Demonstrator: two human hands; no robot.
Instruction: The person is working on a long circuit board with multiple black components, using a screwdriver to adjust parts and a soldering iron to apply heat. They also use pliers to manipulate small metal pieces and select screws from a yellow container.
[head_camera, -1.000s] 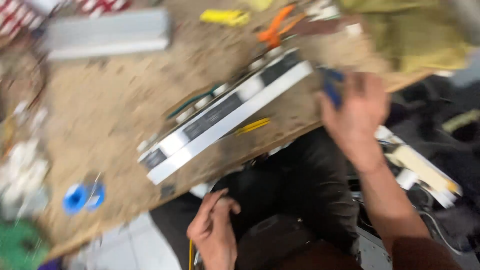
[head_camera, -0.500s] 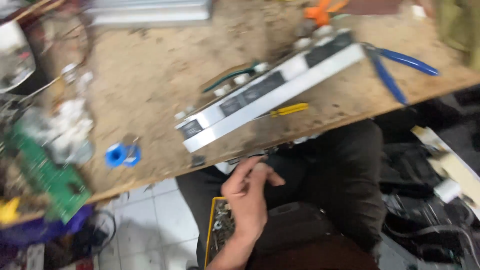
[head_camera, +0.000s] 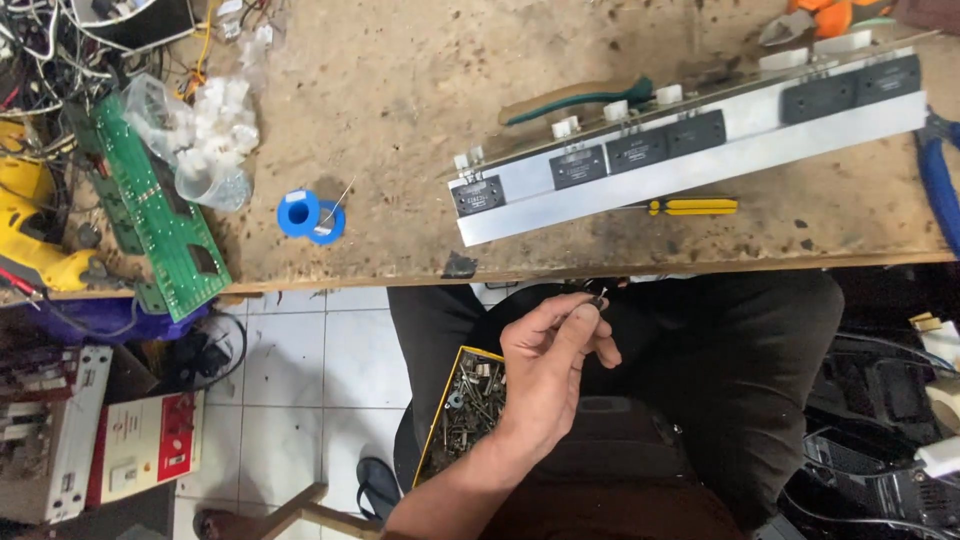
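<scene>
My left hand (head_camera: 555, 360) is raised over my lap, just below the workbench edge (head_camera: 600, 270). Its thumb and fingertips pinch a small dark screw (head_camera: 598, 298). Under the wrist, a yellow-rimmed box (head_camera: 462, 412) full of screws and washers rests on my thigh. On the bench above lies a long aluminium bar (head_camera: 700, 165) with black components bolted along it, and a yellow-handled screwdriver (head_camera: 690, 207) lies beside it near the edge. My right hand is out of view.
A blue solder spool (head_camera: 308, 215), a green circuit board (head_camera: 160, 215) and a bag of white parts (head_camera: 205, 140) lie at the bench's left. Blue pliers (head_camera: 940, 190) lie at the right edge. Tangled wires, a yellow drill (head_camera: 30, 240) and electrical boxes crowd the left floor.
My right hand put the blue pliers on the bench and left the view. The left hand rose from the screw box with a small screw pinched. The view shifted left.
</scene>
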